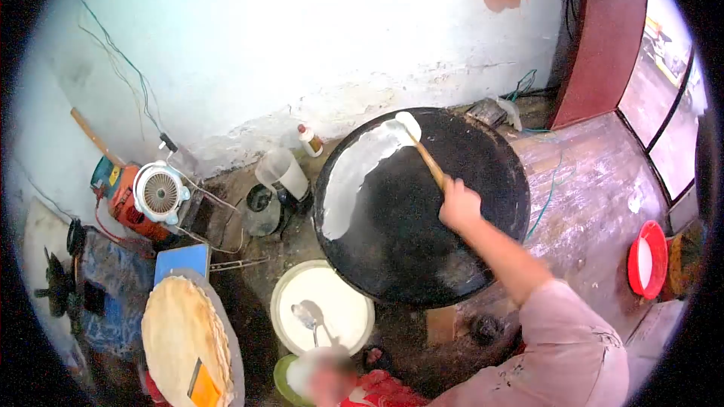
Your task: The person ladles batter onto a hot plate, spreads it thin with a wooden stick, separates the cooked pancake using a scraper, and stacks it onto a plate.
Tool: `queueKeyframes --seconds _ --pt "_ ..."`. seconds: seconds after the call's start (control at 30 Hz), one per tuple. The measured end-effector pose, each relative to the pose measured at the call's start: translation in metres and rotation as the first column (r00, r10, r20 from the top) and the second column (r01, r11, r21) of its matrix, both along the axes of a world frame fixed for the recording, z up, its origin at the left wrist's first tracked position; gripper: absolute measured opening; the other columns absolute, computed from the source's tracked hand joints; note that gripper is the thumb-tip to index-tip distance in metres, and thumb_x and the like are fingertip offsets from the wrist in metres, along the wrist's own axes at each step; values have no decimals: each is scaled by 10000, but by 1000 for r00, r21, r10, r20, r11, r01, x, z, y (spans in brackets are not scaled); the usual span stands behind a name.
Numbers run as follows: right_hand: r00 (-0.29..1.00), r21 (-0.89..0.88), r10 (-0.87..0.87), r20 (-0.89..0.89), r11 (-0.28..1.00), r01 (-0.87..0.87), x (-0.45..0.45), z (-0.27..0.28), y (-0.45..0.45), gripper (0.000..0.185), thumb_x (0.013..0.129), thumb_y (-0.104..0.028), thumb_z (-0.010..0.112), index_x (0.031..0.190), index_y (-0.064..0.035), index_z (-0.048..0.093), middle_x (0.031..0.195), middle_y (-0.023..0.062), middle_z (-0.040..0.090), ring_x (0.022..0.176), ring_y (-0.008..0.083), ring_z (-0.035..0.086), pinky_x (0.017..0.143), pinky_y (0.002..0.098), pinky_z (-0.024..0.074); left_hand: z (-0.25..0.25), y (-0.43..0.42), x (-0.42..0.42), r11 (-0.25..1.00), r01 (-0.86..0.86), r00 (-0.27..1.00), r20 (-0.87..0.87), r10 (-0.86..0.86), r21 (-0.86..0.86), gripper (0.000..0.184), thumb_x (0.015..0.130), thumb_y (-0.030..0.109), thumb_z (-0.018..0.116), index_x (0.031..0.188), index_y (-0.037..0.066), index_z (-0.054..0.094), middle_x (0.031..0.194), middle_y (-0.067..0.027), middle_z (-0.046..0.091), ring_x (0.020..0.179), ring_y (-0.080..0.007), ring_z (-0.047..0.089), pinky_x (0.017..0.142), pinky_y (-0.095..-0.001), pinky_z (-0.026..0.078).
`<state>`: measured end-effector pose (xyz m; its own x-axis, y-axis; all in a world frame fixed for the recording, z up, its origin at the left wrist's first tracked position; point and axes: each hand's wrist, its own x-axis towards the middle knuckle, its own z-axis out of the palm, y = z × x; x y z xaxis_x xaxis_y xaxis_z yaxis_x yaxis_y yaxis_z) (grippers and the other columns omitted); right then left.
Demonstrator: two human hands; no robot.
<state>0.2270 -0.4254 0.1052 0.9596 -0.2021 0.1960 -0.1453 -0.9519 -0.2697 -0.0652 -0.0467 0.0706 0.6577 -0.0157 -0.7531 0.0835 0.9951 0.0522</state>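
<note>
One curved band of wet white batter (348, 194) lies along the left and far edge of a big round black pan (422, 234), and the dark top shows everywhere else. At its far end, the flat head of a wooden spreader (430, 164) touches the white stuff. The worker's right hand (460, 205) is closed around the handle, near its end. I can't see the left hand.

It looks like the smoothing part, only partly done. This stroke seems to want a light, flat push, so the layer comes out thin and doesn't tear.

Close by, just beside the pan, sits a round tub (368, 324) of white batter with a metal ladle (305, 316) in it. Past the tub, to the left, is a pile of flat, round breads (181, 324) with an orange piece (204, 387) on top. A clear jug (283, 173) and a little bottle (309, 141) stand near the wall. Off to the right is a red bowl (648, 259). Another person in red (381, 390) is near the bottom.
</note>
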Motion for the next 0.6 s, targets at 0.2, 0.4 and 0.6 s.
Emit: queueKeyframes --seconds 0.2,0.4,0.6 --pt "995 -167 92 -46 981 -99 -11 -13 11 491 781 -84 454 1255 -18 346 906 129 526 658 267 603 563 366 499 -23 13 -5 969 69 983 184 -25 -239 325 904 203 274 619 100 391 538 -9 395 450 -129 366 455 -219 363" --pt "977 165 -67 -202 981 101 -29 20 14 554 718 -81 513 1242 -21 345 964 186 520 761 330 602 657 410 497 -23 16 -1 994 6 998 57 0 -106 244 893 151 322 667 96 395 543 -4 375 461 -126 352 440 -224 348" --pt "984 -29 -68 -163 998 64 34 10 -13 505 775 -71 503 1250 -10 342 1004 153 529 791 270 615 616 364 509 -20 19 -3 991 26 997 79 -16 -133 233 880 134 334 657 103 391 551 0 362 471 -123 352 442 -223 349"
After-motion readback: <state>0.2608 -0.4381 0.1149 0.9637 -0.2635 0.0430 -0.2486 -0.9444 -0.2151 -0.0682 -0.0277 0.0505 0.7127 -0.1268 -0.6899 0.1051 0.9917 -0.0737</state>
